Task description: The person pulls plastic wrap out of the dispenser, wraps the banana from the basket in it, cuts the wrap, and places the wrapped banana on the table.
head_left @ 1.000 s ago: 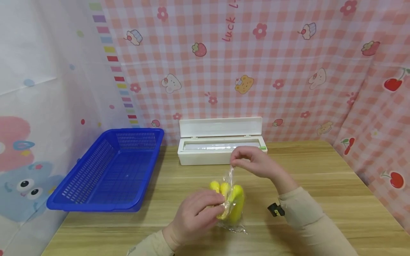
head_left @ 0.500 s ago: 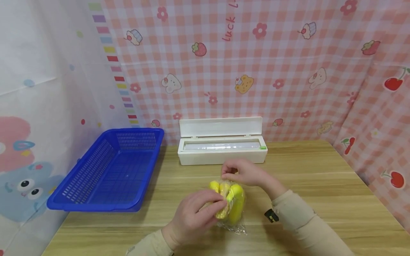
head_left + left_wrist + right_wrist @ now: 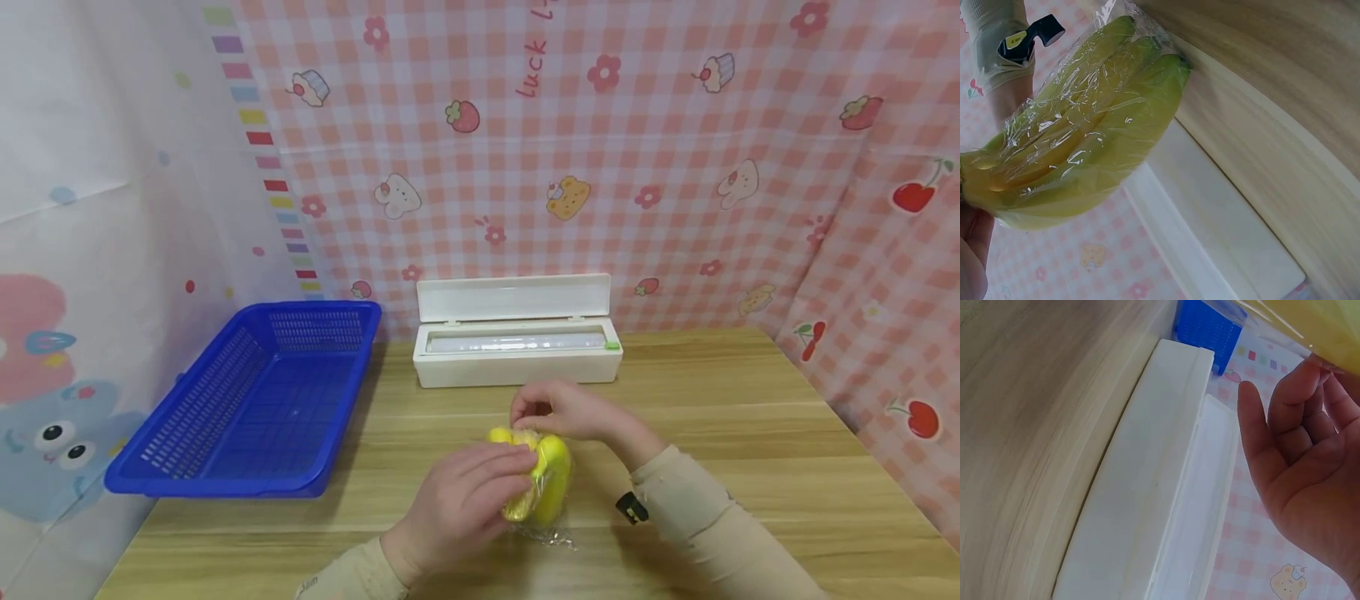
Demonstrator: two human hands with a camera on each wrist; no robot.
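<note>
A bunch of yellow bananas (image 3: pixel 553 479) is wrapped in clear plastic wrap (image 3: pixel 1079 125), which clings in creases and sticks out loosely past the greenish tips. My left hand (image 3: pixel 461 500) grips the bunch from the left, just above the table. At the bunch's far end, by the stems, is my right hand (image 3: pixel 566 410). Its index finger and thumb pinch the film there, as the right wrist view (image 3: pixel 1310 444) shows, with the little finger held apart. The bananas' stem end is partly hidden by both hands.
Behind the hands stands a white plastic-wrap dispenser (image 3: pixel 517 369), its lid raised, a roll inside and a green slider at its right end. A blue basket (image 3: pixel 225 485) sits at the left of the wooden table (image 3: pixel 712 400). Patterned cloth hangs behind.
My right hand has come down from above the bunch, bringing the stretched film down to the bananas' stem end. The left hand has shifted its fingers farther over the bunch.
</note>
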